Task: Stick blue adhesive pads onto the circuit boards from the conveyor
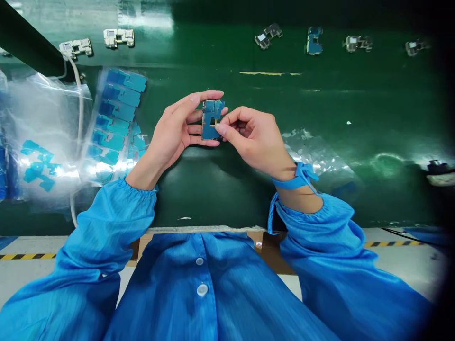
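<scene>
My left hand [177,130] holds a small blue circuit board [210,119] upright above the green bench, its fingers wrapped behind the board and the thumb on its top edge. My right hand [250,137] pinches the board's right edge between thumb and forefinger. A blue antistatic strap [297,177] with a coiled cord circles my right wrist. Both arms wear blue smock sleeves.
A sheet of blue stickers [117,113] in clear film lies to the left, beside a plastic bag [39,142] with blue pieces. Several metal and blue parts [268,36] sit spaced along the conveyor at the back. Crumpled clear film [316,156] lies right of my hands.
</scene>
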